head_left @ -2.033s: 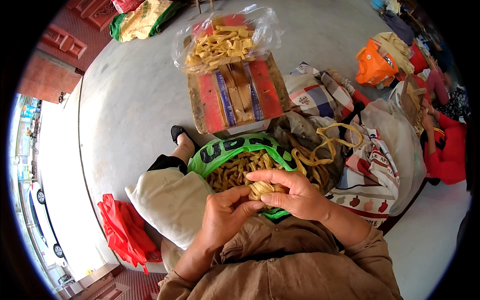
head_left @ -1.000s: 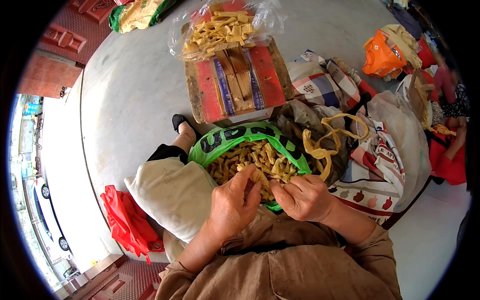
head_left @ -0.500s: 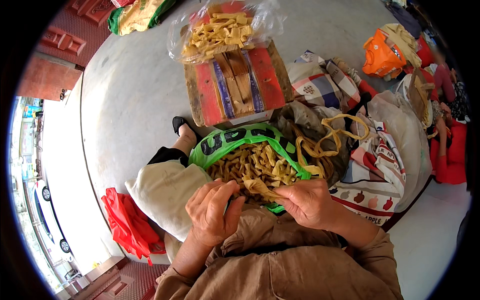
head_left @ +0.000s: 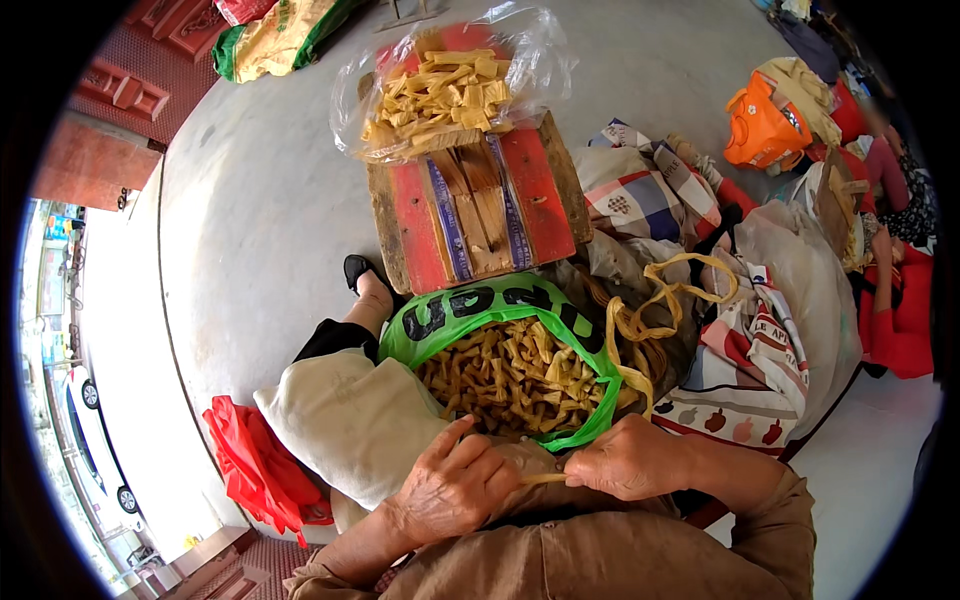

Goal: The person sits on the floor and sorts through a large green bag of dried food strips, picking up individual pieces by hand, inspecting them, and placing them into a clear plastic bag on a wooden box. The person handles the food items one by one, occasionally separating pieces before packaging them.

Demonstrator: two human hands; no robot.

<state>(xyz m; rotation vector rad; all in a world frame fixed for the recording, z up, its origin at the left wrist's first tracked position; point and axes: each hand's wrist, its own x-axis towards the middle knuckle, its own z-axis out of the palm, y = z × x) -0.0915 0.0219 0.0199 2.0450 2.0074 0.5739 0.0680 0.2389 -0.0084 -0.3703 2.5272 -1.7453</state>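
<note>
In the head view, at the lower middle, the right hand [head_left: 625,464] is pinching a thin yellow strip [head_left: 544,479], which is running level toward the left hand [head_left: 455,487]. The left fingers are bending over its other end, hiding it, so I cannot tell if they are gripping. Just above, the green bag [head_left: 445,316] is lying open, probably for keeping the folded pieces [head_left: 520,370] within easy reach.
</note>
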